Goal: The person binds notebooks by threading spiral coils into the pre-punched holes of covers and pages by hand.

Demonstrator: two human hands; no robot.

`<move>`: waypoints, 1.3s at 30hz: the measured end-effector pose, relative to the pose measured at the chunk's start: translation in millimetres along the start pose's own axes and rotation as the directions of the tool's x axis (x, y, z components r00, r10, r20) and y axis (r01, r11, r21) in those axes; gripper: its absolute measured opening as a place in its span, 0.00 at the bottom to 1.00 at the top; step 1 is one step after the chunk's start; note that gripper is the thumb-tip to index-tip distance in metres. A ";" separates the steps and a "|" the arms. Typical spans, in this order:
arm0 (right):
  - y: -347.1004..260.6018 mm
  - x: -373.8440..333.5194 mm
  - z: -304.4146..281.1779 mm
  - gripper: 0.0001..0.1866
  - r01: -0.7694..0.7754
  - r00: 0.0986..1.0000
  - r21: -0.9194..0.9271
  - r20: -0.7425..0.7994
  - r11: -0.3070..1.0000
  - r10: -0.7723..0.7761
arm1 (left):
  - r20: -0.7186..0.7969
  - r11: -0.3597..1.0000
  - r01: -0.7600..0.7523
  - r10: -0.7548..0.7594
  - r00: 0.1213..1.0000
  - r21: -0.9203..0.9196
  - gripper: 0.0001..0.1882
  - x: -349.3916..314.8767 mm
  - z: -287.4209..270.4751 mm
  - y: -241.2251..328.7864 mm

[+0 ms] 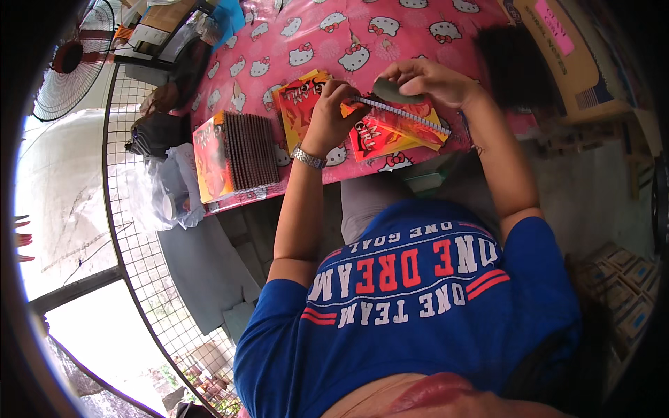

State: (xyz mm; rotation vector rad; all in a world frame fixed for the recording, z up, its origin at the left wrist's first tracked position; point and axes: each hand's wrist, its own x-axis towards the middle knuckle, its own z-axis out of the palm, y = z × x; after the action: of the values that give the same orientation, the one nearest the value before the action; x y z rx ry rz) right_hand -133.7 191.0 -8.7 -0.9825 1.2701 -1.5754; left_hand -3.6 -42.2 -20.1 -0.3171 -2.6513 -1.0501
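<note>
My left hand (pixel 333 117), with a metal watch on its wrist, is closed on the left end of a notebook (pixel 408 116) with a light spiral binding along its edge. My right hand (pixel 440 80) pinches a flat, dark grey-green piece (pixel 394 93) just above that binding. What this piece is, I cannot tell. Under the notebook lies a red and yellow printed cover (pixel 373 144) on the pink patterned tablecloth (pixel 411 56). More red and yellow covers (pixel 294 108) lie behind my left hand. To the left, a row of spiral-bound notebooks (pixel 247 150) is stacked tightly together.
A black item (pixel 517 66) sits on the table's right side beside a cardboard box (pixel 592 63). A clear plastic bag (pixel 168 188) hangs at the left table edge near a dark bag (pixel 155 132). A fan (pixel 73 57) stands at the far left by wire mesh (pixel 150 254).
</note>
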 end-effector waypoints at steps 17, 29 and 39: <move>93.7 -31.6 -92.8 0.32 -0.517 0.677 -0.708 -0.682 0.482 -0.276 | -0.065 0.871 0.252 -0.307 0.950 -0.422 0.13 -4.7 12.1 -14.3; 123.2 -147.5 -3.4 0.29 -0.569 0.660 -0.747 -0.664 0.345 -0.350 | -0.411 0.801 0.127 -0.428 0.805 -0.584 0.08 -32.3 36.2 15.8; 42.4 -64.1 102.1 0.29 0.052 0.773 -0.827 -0.321 0.559 -0.547 | -0.325 0.897 0.158 -0.307 0.894 -0.413 0.16 -50.8 29.5 12.4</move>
State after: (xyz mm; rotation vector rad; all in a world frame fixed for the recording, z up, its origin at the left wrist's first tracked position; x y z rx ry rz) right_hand -11.6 216.0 -36.7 -1.4057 2.4725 -1.6333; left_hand 42.8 -18.1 -49.5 0.1415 -2.1619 -1.5286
